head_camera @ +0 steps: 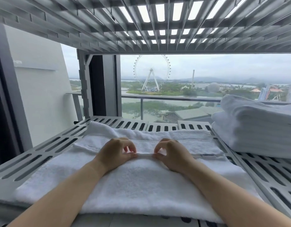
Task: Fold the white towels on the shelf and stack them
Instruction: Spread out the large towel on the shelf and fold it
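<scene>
White towel [133, 185] ridge pinched between left hand [114, 154], right hand [173, 155].

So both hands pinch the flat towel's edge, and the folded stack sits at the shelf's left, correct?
No: the head view shows the folded stack at the right of the shelf. The left hand and right hand do pinch the flat towel at its edge.
</scene>
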Demonstrator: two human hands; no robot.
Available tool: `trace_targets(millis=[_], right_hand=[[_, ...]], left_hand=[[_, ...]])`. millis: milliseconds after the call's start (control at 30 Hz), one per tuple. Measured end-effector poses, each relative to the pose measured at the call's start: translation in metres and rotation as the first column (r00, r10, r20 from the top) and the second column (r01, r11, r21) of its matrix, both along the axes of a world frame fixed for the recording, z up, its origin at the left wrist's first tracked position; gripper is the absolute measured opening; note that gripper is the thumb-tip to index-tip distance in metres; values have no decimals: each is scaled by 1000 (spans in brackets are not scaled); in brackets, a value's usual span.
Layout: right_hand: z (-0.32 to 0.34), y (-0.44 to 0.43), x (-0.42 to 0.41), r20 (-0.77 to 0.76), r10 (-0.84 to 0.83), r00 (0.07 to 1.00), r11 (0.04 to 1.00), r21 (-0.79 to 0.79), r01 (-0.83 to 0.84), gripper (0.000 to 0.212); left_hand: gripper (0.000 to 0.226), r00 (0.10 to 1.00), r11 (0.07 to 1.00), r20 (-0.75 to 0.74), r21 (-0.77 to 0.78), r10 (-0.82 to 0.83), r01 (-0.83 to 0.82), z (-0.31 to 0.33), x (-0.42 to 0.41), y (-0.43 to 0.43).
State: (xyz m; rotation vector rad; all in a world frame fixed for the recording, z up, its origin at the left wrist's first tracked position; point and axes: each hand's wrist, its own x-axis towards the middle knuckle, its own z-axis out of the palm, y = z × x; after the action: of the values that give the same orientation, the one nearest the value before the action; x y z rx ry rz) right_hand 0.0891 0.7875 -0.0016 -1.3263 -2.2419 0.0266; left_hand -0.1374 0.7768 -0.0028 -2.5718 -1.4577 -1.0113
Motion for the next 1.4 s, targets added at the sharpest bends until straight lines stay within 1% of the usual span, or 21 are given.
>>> trace_targets(millis=[100, 167, 233, 267, 300, 333, 433, 500, 533, 633, 700, 767, 900, 967, 1100, 1200, 1233, 1300, 1400], right_hand=[[-1, 1, -1, -24, 10, 1000, 998, 57, -9, 13], [-1, 0, -2, -31, 12, 999, 997, 80, -10, 14], [-2, 0, -2, 6, 23, 1000, 998, 55, -23, 18], [-2, -1, -2, 38, 26, 999, 999, 24, -27, 24], [-2, -1, -1, 60, 28, 998, 1000, -1, -28, 30], [-2, -2, -2, 79, 24, 997, 1000, -14, -23, 29], [-3, -1, -5, 119, -39, 992, 998, 63, 32, 25], [-3, 1, -5, 100, -100, 990, 990, 107, 89, 25], [-4, 1, -5, 87, -113, 990, 989, 110, 103, 24], [-5, 0, -4, 97, -69, 993, 996, 69, 62, 23], [-5, 0, -4, 76, -44, 996, 998, 43, 41, 22], [-4, -1, -3, 73, -37, 997, 998, 44, 33, 23], [-3, -3, -6, 112, -30, 993, 995, 96, 20, 29], [0, -4, -13, 155, -24, 988, 994, 109, 7, 29], [13, -2, -41, 276, -26, 961, 995, 104, -3, 34], [15, -1, -70, 310, -63, 949, 993, 115, 29, 33], [14, -2, -78, 324, -86, 942, 992, 118, 50, 31], [15, -2, -87, 346, -136, 928, 988, 120, 100, 29], [14, -2, -86, 300, -177, 938, 984, 84, 159, 27]], left_hand=[[9, 1000, 1000, 2, 14, -10, 10, 1, 1, -2], [8, 1000, 998, -2, 54, -11, 12, 1, 2, -4], [16, 1000, 997, -7, 78, 11, -10, 0, 2, -4], [20, 1000, 997, -7, 77, 28, -27, -1, 2, -3], [21, 999, 996, -9, 75, 43, -43, -1, 2, -3], [20, 998, 996, -11, 77, 55, -54, -1, 2, -3], [12, 998, 988, 3, 146, 56, -56, 0, 3, -4], [10, 999, 977, 12, 205, 52, -53, 1, 4, -5], [10, 998, 976, 13, 209, 53, -55, 2, 4, -5], [10, 995, 985, 7, 143, 99, -99, 1, 3, -4], [11, 991, 988, 7, 84, 130, -130, 1, 0, -2], [12, 991, 990, 13, 59, 130, -131, 0, -2, -1], [6, 996, 993, -3, 77, 91, -91, 0, -3, 2], [4, 997, 992, 5, 93, 82, -83, -1, -3, 3], [5, 995, 989, 30, 115, 92, -95, -4, 0, 4], [12, 992, 990, 48, 73, 115, -118, -3, -1, 5], [13, 991, 989, 27, 53, 134, -135, -1, -4, 5], [12, 982, 984, -64, 35, 178, -176, 4, -15, 6], [21, 962, 979, -183, 36, 202, -199, 10, -39, 6]])
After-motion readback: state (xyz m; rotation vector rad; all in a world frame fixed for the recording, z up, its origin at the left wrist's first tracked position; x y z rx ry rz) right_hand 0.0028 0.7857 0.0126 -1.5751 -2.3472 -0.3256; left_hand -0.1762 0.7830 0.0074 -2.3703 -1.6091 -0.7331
